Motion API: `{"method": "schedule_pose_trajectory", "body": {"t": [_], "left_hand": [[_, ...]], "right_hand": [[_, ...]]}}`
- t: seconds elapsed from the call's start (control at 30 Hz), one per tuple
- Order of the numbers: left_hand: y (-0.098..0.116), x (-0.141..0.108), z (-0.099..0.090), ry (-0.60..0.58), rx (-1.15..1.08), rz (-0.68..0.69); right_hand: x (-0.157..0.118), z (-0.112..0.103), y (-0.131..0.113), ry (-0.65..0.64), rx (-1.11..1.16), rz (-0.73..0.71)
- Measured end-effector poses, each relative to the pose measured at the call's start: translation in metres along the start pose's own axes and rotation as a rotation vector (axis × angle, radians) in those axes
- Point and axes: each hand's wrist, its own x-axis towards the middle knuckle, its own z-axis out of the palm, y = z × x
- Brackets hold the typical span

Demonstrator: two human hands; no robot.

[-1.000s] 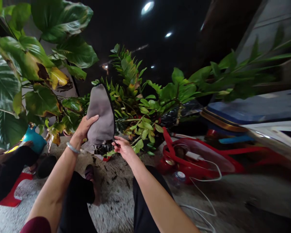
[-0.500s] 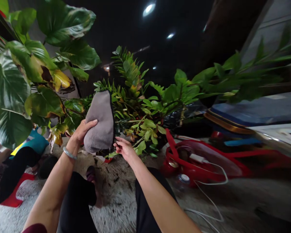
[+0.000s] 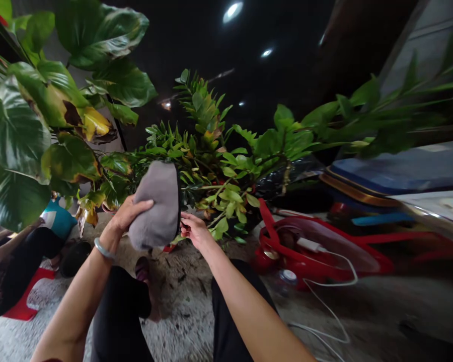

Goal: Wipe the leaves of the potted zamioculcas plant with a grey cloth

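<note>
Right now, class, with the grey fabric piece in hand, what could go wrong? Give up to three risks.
1. The left grip holds the grey fabric piece above the debris-strewn floor; if it loosens, the piece might drop and get dirty.
2. Leaves near it could snag its dark edge.
3. The white cable loops loosely over the floor; it might trip someone.

Place: plant-lined sitting area, home or workplace unclear. Evidence: rough floor [image 3: 181,322], leafy plants [image 3: 207,118], red bag [image 3: 305,264], white cable [image 3: 340,284], seated person [image 3: 26,259].
</note>
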Motion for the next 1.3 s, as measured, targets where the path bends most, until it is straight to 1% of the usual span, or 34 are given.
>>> {"method": "schedule_pose_trajectory", "body": {"t": [0.03,0.07,0.1,0.13,0.2,0.27,0.3,0.33,0.37,0.4,0.43,0.5,0.53,0.57,0.6,0.63,0.67,0.7,0.77,0.8,0.83,0.87,0.9,0.93,0.97,1.03,1.07,1.1,1.13,1.17,1.2,1.23,1.3], "left_hand": [[0.003,0.008,0.002,0.059,-0.009,0.047],[0.001,0.015,0.004,0.098,-0.002,0.07],[-0.006,0.019,0.007,0.109,0.029,0.068],[-0.015,0.02,0.009,0.095,0.083,0.043],[-0.036,0.012,0.011,0.003,0.218,-0.041],[-0.05,-0.006,0.007,-0.145,0.299,-0.121],[-0.052,-0.017,0.003,-0.208,0.295,-0.153],[-0.049,-0.026,-0.002,-0.237,0.266,-0.173],[-0.043,-0.032,-0.009,-0.222,0.22,-0.173],[-0.035,-0.036,-0.015,-0.16,0.167,-0.149],[-0.025,-0.035,-0.021,-0.063,0.11,-0.104],[-0.01,-0.027,-0.03,0.172,0.003,0.016],[-0.006,-0.02,-0.032,0.262,-0.043,0.059],[-0.006,-0.013,-0.033,0.317,-0.075,0.074],[-0.011,-0.008,-0.031,0.336,-0.085,0.066],[-0.019,-0.006,-0.028,0.32,-0.07,0.038],[-0.029,-0.007,-0.024,0.273,-0.035,-0.004],[-0.041,-0.011,-0.019,0.202,0.014,-0.056],[-0.063,-0.026,-0.013,0.017,0.113,-0.165],[-0.07,-0.035,-0.012,-0.079,0.144,-0.213],[-0.073,-0.044,-0.013,-0.152,0.156,-0.246],[-0.072,-0.051,-0.016,-0.188,0.152,-0.259],[-0.067,-0.055,-0.021,-0.178,0.131,-0.247],[-0.058,-0.055,-0.027,-0.118,0.091,-0.212],[-0.048,-0.053,-0.034,-0.015,0.04,-0.158],[-0.029,-0.04,-0.047,0.258,-0.072,-0.021],[-0.024,-0.032,-0.051,0.374,-0.121,0.033],[-0.023,-0.025,-0.053,0.447,-0.157,0.062],[-0.026,-0.019,-0.053,0.472,-0.175,0.056],[-0.034,-0.015,-0.05,0.46,-0.172,0.019],[-0.046,-0.015,-0.046,0.423,-0.148,-0.043],[-0.061,-0.019,-0.04,0.376,-0.118,-0.113],[-0.09,-0.034,-0.029,0.307,-0.035,-0.257]], "right_hand": [[0.0,0.002,0.0,0.024,0.012,0.021],[0.0,0.003,0.0,0.047,0.019,0.048],[0.0,0.005,-0.001,0.06,0.021,0.07],[0.0,0.006,-0.001,0.066,0.019,0.081],[-0.001,0.007,-0.001,0.06,0.02,0.079],[-0.002,0.005,-0.001,0.034,0.016,0.05],[-0.003,0.004,-0.001,0.025,0.013,0.035],[-0.003,0.004,-0.001,0.019,0.011,0.023],[-0.003,0.003,-0.001,0.019,0.013,0.016],[-0.003,0.003,-0.001,0.026,0.016,0.017],[-0.002,0.003,-0.001,0.035,0.021,0.022],[-0.001,0.004,0.0,0.052,0.021,0.043],[-0.001,0.005,0.0,0.063,0.013,0.056],[0.0,0.006,0.0,0.073,0.005,0.065],[0.0,0.007,0.001,0.077,0.002,0.069],[0.0,0.008,0.001,0.077,0.002,0.072],[0.0,0.008,0.002,0.075,0.004,0.071],[0.0,0.008,0.003,0.071,0.009,0.067],[0.0,0.006,0.004,0.059,0.018,0.052],[0.0,0.006,0.004,0.052,0.02,0.043],[0.0,0.005,0.004,0.047,0.019,0.036],[0.0,0.004,0.004,0.045,0.016,0.033],[0.0,0.004,0.003,0.047,0.011,0.034],[0.0,0.004,0.003,0.053,0.006,0.039],[0.0,0.005,0.002,0.064,0.001,0.046],[0.0,0.006,0.001,0.082,-0.005,0.059],[0.0,0.006,0.001,0.081,-0.003,0.061],[-0.001,0.007,0.001,0.075,0.0,0.061],[-0.001,0.007,0.002,0.07,0.002,0.061],[-0.001,0.007,0.002,0.065,0.005,0.058],[-0.002,0.007,0.002,0.066,0.007,0.053],[-0.002,0.007,0.003,0.071,0.008,0.046],[-0.002,0.005,0.003,0.084,0.004,0.037]]}}
